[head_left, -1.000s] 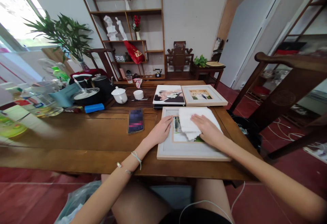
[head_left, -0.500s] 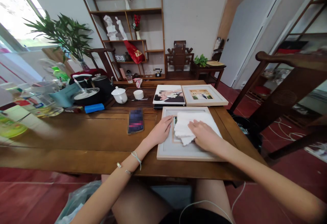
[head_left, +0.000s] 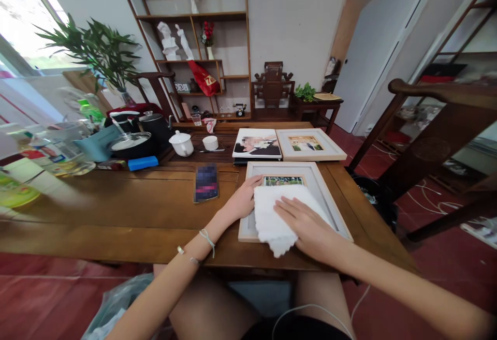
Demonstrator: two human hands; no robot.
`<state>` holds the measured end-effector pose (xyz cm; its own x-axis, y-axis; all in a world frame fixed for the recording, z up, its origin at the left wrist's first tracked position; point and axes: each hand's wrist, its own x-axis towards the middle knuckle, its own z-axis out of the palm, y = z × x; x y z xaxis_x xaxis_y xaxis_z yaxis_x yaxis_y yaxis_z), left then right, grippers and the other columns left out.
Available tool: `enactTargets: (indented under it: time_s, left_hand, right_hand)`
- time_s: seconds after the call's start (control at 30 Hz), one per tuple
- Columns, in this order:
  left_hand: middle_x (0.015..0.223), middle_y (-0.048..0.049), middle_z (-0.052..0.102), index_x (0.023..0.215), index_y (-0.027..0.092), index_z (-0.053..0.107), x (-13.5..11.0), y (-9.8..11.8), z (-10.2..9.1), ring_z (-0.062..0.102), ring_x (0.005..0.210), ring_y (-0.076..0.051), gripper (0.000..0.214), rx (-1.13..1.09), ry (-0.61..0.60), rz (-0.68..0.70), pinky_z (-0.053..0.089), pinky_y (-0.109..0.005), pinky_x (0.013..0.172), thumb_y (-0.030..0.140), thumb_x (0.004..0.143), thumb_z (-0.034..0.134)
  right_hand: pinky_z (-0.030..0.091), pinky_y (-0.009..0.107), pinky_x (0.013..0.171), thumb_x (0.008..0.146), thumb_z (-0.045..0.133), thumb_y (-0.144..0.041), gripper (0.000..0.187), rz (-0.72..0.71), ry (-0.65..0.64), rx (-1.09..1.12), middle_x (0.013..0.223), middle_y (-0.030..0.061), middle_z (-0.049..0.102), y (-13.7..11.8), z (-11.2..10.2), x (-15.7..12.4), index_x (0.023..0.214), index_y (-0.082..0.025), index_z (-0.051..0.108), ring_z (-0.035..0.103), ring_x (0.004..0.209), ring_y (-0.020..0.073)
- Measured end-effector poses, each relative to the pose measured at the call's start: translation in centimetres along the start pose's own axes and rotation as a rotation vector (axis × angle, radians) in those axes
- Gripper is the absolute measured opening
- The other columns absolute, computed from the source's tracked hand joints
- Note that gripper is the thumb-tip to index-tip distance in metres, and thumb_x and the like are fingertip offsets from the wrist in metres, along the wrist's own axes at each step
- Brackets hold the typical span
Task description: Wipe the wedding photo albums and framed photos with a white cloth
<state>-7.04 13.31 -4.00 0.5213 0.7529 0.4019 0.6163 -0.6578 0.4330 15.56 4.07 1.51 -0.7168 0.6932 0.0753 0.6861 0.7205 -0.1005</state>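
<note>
A light wooden picture frame (head_left: pixel 344 224) with a pale grey mat and a small photo (head_left: pixel 285 180) lies flat on the table in front of me. Spread over its lower middle is a white cloth (head_left: pixel 272 213), hiding most of the photo and hanging past the near edge. My right hand (head_left: pixel 303 221) presses down on this cloth, fingers stretched together across it. On the frame's left side rests my left hand (head_left: pixel 245 197), its fingers extended over the border and the thumb side partly hidden by the cloth.
Behind the frame lie a photo panel (head_left: pixel 257 143) and a second framed picture (head_left: pixel 310 143). A phone (head_left: pixel 206 182) is to the left, with a white lidded cup (head_left: pixel 181 144), a blue box (head_left: pixel 143 163) and a black pot (head_left: pixel 132 145) beyond. A wooden chair (head_left: pixel 438 122) stands right.
My right hand has drawn the white cloth toward me and slightly left, uncovering the photo's upper part. The cloth lies more spread out. My left hand has barely moved.
</note>
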Motion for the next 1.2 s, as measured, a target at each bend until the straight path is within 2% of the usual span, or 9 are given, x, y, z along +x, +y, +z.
enactTargets:
  time_s: [0.2, 0.3, 0.37, 0.47, 0.57, 0.77, 0.87, 1.0, 1.2]
  left_hand:
    - [0.142, -0.0144, 0.049, 0.134, 0.013, 0.05, 0.1, 0.4, -0.1, 0.043, 0.134, -0.024, 0.041, 0.026, 0.019, -0.041, 0.034, -0.046, 0.115, 0.019, 0.095, 0.036]
    - [0.143, -0.017, 0.047, 0.133, 0.009, 0.05, 0.0, 0.3, -0.1, 0.043, 0.135, -0.026, 0.042, 0.03, 0.003, -0.055, 0.033, -0.046, 0.116, 0.021, 0.096, 0.035]
    - [0.143, -0.0175, 0.047, 0.133, 0.009, 0.05, 0.0, 0.2, -0.1, 0.042, 0.135, -0.026, 0.042, 0.022, 0.006, -0.054, 0.033, -0.047, 0.116, 0.021, 0.096, 0.035]
    - [0.143, -0.0155, 0.048, 0.133, 0.012, 0.05, 0.1, 0.2, -0.2, 0.043, 0.135, -0.025, 0.041, 0.007, 0.015, -0.047, 0.034, -0.047, 0.115, 0.02, 0.095, 0.036]
    - [0.141, -0.0148, 0.049, 0.131, 0.013, 0.052, 0.1, 0.3, -0.2, 0.044, 0.134, -0.025, 0.04, -0.013, 0.026, -0.031, 0.036, -0.047, 0.114, 0.017, 0.094, 0.037]
    - [0.142, -0.0168, 0.048, 0.134, 0.011, 0.05, 0.0, 0.2, 0.0, 0.044, 0.133, -0.027, 0.043, -0.001, 0.033, -0.023, 0.036, -0.048, 0.114, 0.014, 0.092, 0.037]
    - [0.143, -0.0188, 0.047, 0.134, 0.009, 0.049, 0.0, 0.1, 0.0, 0.043, 0.134, -0.028, 0.043, 0.019, 0.018, -0.01, 0.036, -0.049, 0.114, 0.015, 0.094, 0.036]
    - [0.143, -0.018, 0.047, 0.135, 0.012, 0.048, 0.0, -0.2, -0.1, 0.044, 0.134, -0.026, 0.041, 0.003, 0.032, 0.028, 0.037, -0.047, 0.113, 0.022, 0.097, 0.038]
    - [0.142, -0.0181, 0.047, 0.134, 0.013, 0.051, 0.0, -0.4, -0.1, 0.042, 0.135, -0.029, 0.046, -0.03, 0.008, 0.062, 0.036, -0.047, 0.113, 0.021, 0.089, 0.051]
  right_hand:
    - [0.028, 0.05, 0.114, 0.066, 0.041, 0.007, 0.071, 0.186, 0.186, -0.124, 0.144, 0.0215, 0.046, 7.8, 0.3, 4.0, 0.137, -0.001, 0.044, 0.034, 0.139, 0.0306]
    - [0.03, 0.046, 0.113, 0.069, 0.042, 0.005, 0.068, 0.264, 0.295, -0.142, 0.143, 0.0202, 0.048, 9.5, -0.5, 5.8, 0.137, -0.001, 0.042, 0.036, 0.137, 0.0311]
    - [0.029, 0.047, 0.112, 0.072, 0.043, 0.004, 0.065, 0.294, 0.28, -0.166, 0.143, 0.02, 0.047, 9.5, -0.9, 6.9, 0.136, -0.002, 0.043, 0.035, 0.137, 0.033]
    - [0.028, 0.052, 0.109, 0.075, 0.041, 0.004, 0.058, 0.317, 0.12, -0.23, 0.143, 0.0204, 0.046, 8.1, -1.0, 8.0, 0.132, -0.003, 0.047, 0.034, 0.135, 0.036]
    - [0.034, 0.049, 0.103, 0.079, 0.041, 0.001, 0.048, 0.312, -0.02, -0.275, 0.137, 0.0216, 0.051, 5.5, -1.0, 7.6, 0.125, -0.004, 0.053, 0.04, 0.129, 0.0358]
    - [0.047, 0.04, 0.082, 0.078, 0.048, -0.006, 0.034, 0.17, -0.181, -0.224, 0.108, 0.0185, 0.065, -1.5, -2.9, 2.5, 0.109, -0.007, 0.062, 0.058, 0.1, 0.031]
    - [0.049, 0.04, 0.079, 0.074, 0.051, -0.008, 0.036, 0.088, -0.173, -0.164, 0.102, 0.0171, 0.066, -4.4, -3.3, 0.3, 0.109, -0.008, 0.062, 0.061, 0.095, 0.0304]
    - [0.045, 0.046, 0.094, 0.071, 0.056, -0.012, 0.055, 0.057, -0.082, -0.196, 0.124, 0.0242, 0.06, -6.3, -1.9, -0.3, 0.125, -0.002, 0.055, 0.053, 0.117, 0.0371]
    - [0.043, 0.049, 0.098, 0.077, 0.051, -0.008, 0.051, 0.152, -0.047, -0.248, 0.129, 0.0245, 0.058, -4.3, 0.0, 2.3, 0.127, -0.001, 0.054, 0.05, 0.122, 0.0378]
